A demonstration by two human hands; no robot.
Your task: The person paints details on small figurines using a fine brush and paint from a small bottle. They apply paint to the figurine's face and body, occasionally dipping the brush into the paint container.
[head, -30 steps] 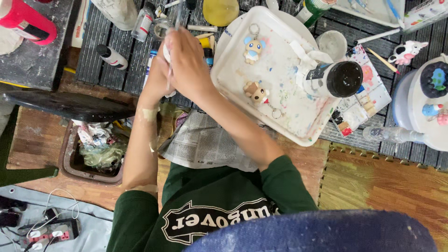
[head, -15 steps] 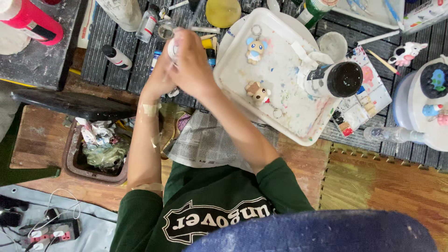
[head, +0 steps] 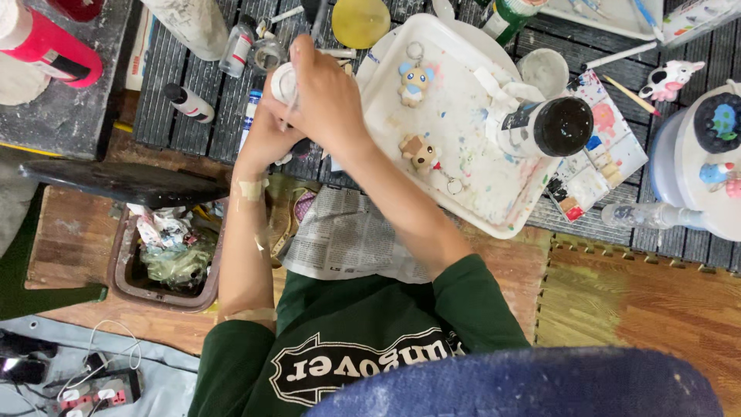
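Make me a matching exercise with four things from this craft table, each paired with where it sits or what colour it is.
Things:
1. small white jar
2. black-capped paint bottle
3. bin of scraps
4. round lid

Descriptions:
A. yellow
B. lying on the white tray
C. held between both hands
D. under the table edge, beside the left forearm

Pairs: 1-C, 2-B, 3-D, 4-A

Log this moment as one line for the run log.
left hand: holds small white jar | right hand: on the jar, over it | beside: white tray with two figurines | below: newspaper
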